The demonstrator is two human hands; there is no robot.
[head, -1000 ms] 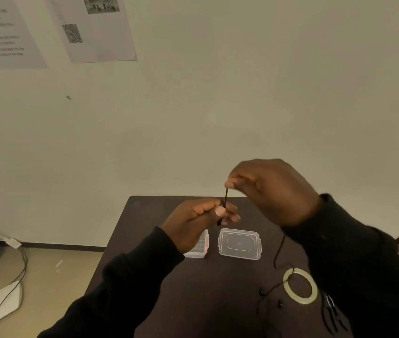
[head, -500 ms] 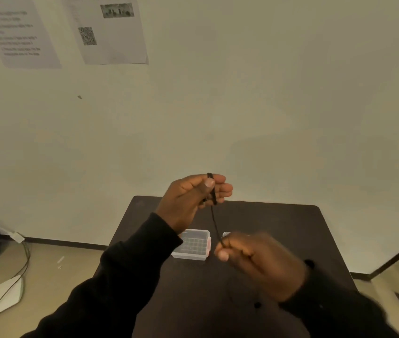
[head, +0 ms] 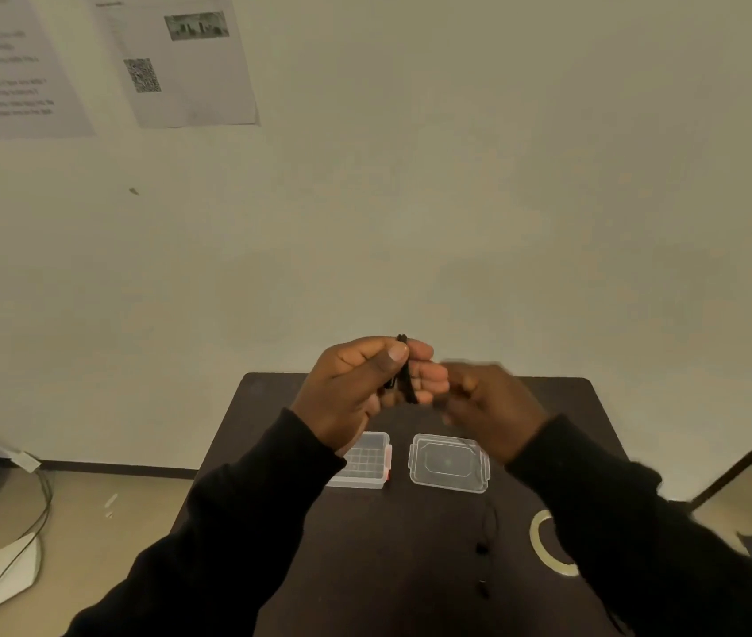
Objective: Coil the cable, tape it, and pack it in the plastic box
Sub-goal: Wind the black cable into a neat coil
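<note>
My left hand (head: pixel 355 388) is raised over the far part of the dark table (head: pixel 410 567) and pinches a small bundle of thin black cable (head: pixel 404 370) between thumb and fingers. My right hand (head: pixel 489 406), blurred, sits just right of it with fingers curled; the cable strand in it is hidden. Loose cable with small earbuds (head: pixel 482 549) trails on the table below. A clear plastic box (head: pixel 367 462) stands open under my left wrist, its lid (head: pixel 450 462) lying beside it to the right. A roll of tape (head: pixel 548 540) rests at the right, partly behind my sleeve.
The table stands against a plain wall with two printed sheets (head: pixel 181 62) taped high up. On the floor to the left lie a white flat device (head: pixel 6 577) and cords. The table's right edge is near a dark frame (head: pixel 751 457).
My right hand has come up from low over the table to beside my left hand. My left hand has kept the cable bundle at about the same height.
</note>
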